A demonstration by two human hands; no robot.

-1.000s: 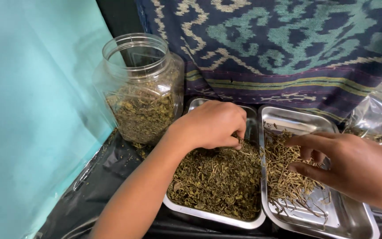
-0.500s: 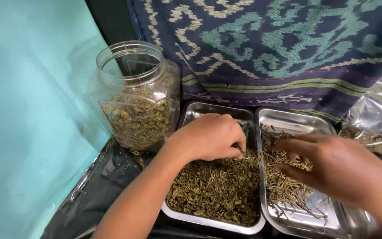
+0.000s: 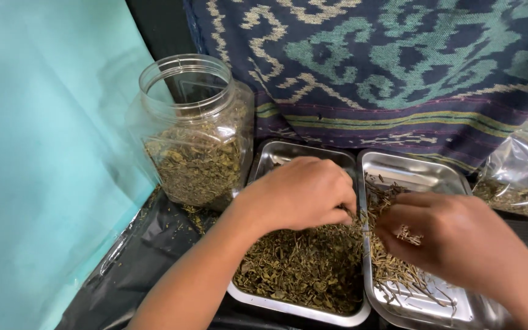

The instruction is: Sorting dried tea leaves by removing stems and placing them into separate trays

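Two steel trays lie side by side on black plastic. The left tray (image 3: pixel 276 160) holds a heap of dried green leaves (image 3: pixel 300 275). My left hand (image 3: pixel 300 192) rests curled on that heap near the tray's right wall, fingers pinched into the leaves. The right tray (image 3: pixel 423 174) holds thin dried stems (image 3: pixel 398 275). My right hand (image 3: pixel 459 241) hovers over it with fingertips closed on a few small stems.
An open clear plastic jar (image 3: pixel 194 128), about half full of dried leaves, stands left of the trays. A clear plastic bag (image 3: pixel 520 171) with dried leaves sits at the right. A patterned blue cloth (image 3: pixel 386 67) hangs behind; a teal sheet (image 3: pixel 38 153) covers the left.
My right hand has shifted left toward the divide between the trays, pinching stems. My left hand stays on the leaf heap. The camera view has dipped slightly.
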